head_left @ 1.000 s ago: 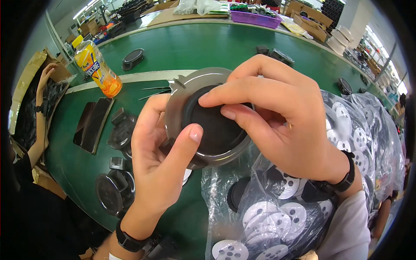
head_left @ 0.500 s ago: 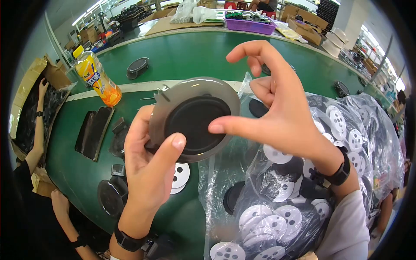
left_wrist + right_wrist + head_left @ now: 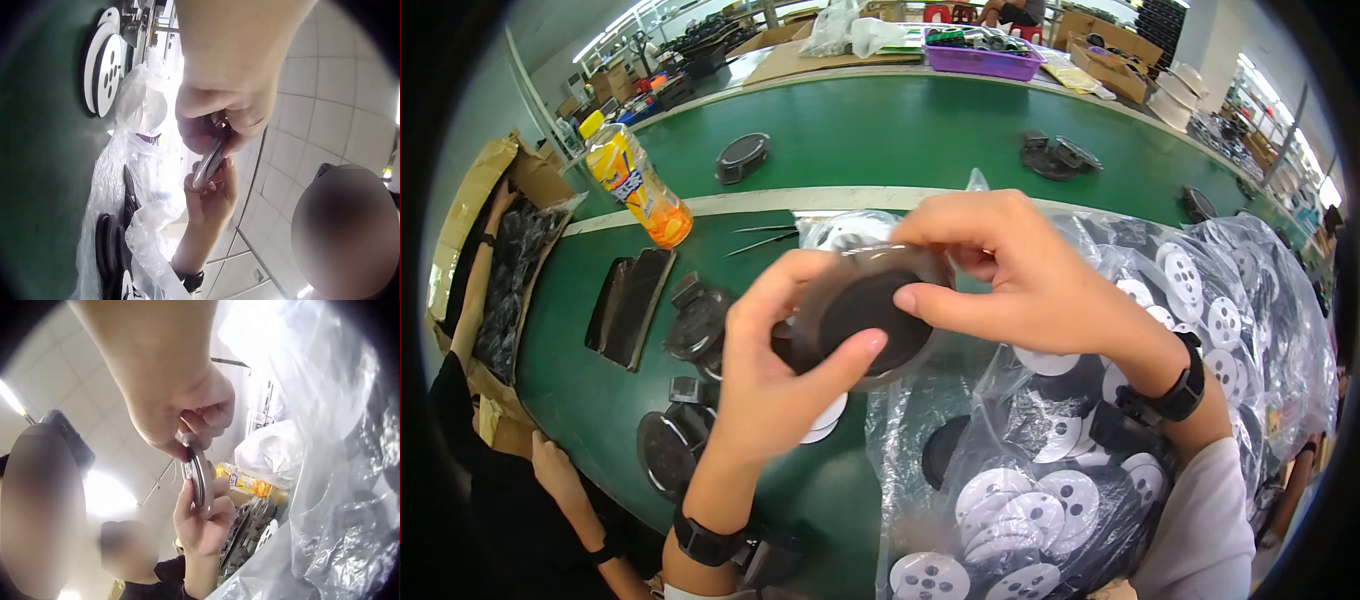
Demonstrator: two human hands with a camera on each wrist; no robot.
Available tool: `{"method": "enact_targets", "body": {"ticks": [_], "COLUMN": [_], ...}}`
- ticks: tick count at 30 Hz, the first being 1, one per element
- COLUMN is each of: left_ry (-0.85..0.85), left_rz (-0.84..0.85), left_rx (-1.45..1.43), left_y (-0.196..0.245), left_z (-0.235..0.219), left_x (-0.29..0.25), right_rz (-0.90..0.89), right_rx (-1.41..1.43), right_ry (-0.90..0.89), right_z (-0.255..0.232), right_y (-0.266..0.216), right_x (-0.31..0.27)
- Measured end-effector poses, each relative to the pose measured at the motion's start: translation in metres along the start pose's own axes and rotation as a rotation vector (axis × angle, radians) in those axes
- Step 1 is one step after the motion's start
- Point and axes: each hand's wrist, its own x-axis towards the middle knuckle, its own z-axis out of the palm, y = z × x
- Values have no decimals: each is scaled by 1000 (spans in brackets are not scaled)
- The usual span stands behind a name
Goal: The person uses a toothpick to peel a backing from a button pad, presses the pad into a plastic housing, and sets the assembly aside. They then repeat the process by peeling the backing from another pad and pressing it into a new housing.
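A round, smoky see-through plastic housing with a black disc set inside it is held up over the green table. My left hand grips its left side, the thumb lying across the front near the disc's lower edge. The right hand pinches the upper right side, thumb on the disc's front and fingers behind the rim. Seen edge-on in the right wrist view, the housing sits between both hands. Blur softens its outline in the head view.
A clear plastic bag with several white, holed discs covers the right side. Leftward lie more dark housings, a dark rectangular piece, tweezers and a drink bottle. Another person's arm reaches in at lower left.
The right hand's fingertips were at the disc, then its fingers spread away with only the thumb near it; now they have come down behind the rim. The left hand kept its grip throughout.
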Motion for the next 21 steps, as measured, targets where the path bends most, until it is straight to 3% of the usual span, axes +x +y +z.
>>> {"method": "enact_targets", "body": {"ticks": [1, 3, 4, 5, 7, 9, 10, 12, 13, 15, 16, 17, 18, 19, 21], "left_ry": [26, -36, -92, -144, 54, 132, 184, 189, 168, 150, -3, -159, -249, -255, -382], "left_rz": [59, -48, 73, -107, -48, -62, -55, -91, -152, -197, -195, -182, -188, -181, -268], "left_rx": [81, 1, 151, 37, -44, -13, 6, 20, -37, 49, 426, 802, 880, 869, 1058], "left_y": [2, 1, -4, -4, -5, -5, -3, 9, 16, 24, 28, 29, 17, 13, 8], "left_z": [5, 4, 1, -2, 3, -7, -10, -19, -22, -28, -31, -36, -45, -46, -46], "left_x": [0, -2, 1, 1, 1, 5, 6, 6, 7, 4, 1, -4, -14, -16, -17], "right_rz": [-112, -247, -168, -84, -153, -59, -55, -291, -289, -101, -94, -43, 6, 15, -97], "right_rx": [-129, -239, -321, -406, -335, -443, -445, -1166, -1171, -1046, -1058, -895, -731, -742, -599], "right_ry": [17, 19, -110, -236, -26, 351, 345, 758, 758, 586, 588, 566, 543, 544, 461], "right_z": [0, -3, -12, -19, -32, -49, -61, -79, -80, -79, -76, -71, -70, -73, -79], "right_y": [9, 7, -3, -9, -3, -2, 11, 42, 45, 45, 39, 30, 25, 24, 22], "right_x": [2, 4, 1, -1, -3, 0, 3, 9, 8, 7, 7, 7, 5, 3, 3]}}
